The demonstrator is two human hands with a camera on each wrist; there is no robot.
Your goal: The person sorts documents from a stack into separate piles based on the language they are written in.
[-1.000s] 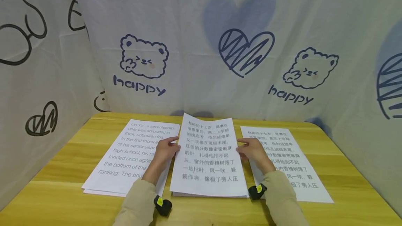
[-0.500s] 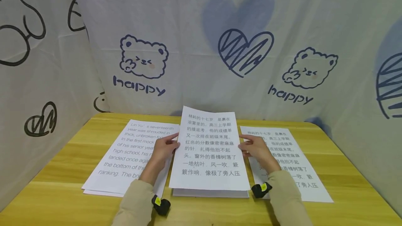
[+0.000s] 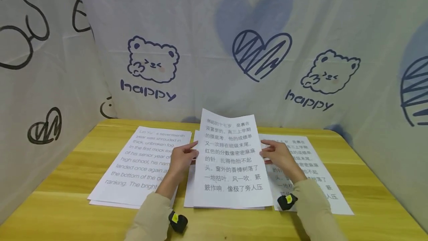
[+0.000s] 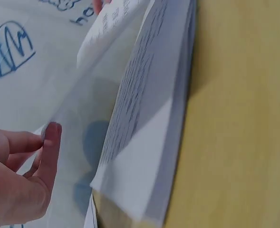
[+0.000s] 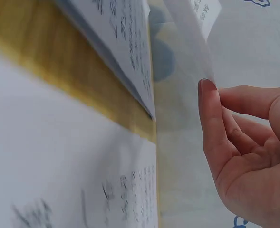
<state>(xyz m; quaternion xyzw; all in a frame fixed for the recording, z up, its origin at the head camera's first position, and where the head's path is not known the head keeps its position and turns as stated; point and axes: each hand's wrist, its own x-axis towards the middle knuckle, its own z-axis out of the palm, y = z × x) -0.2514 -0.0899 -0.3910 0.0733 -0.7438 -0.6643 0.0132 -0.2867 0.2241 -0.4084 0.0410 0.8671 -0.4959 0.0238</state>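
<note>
A printed sheet of paper (image 3: 230,159) with Chinese text is held up by its two side edges, its top bowed. My left hand (image 3: 182,159) pinches the left edge between thumb and fingers; the left wrist view shows this left hand (image 4: 25,166) with the sheet's edge at its fingertips. On the other side my right hand (image 3: 281,155) pinches the right edge, and the right wrist view shows the right hand's (image 5: 244,137) thumb and index finger meeting on it. Below the raised sheet lies a stack of paper (image 4: 135,133), mostly hidden in the head view.
To the left on the wooden table (image 3: 60,196) lies a stack of English-text sheets (image 3: 133,170), partly behind my left forearm. A Chinese-text sheet (image 3: 321,174) lies to the right, overlapped by my right hand. A patterned cloth (image 3: 207,47) hangs behind the table.
The held sheet has risen off the middle stack and then shifted to the right, both hands moving with it. More of the stack's left side shows now. The side papers stay in place.
</note>
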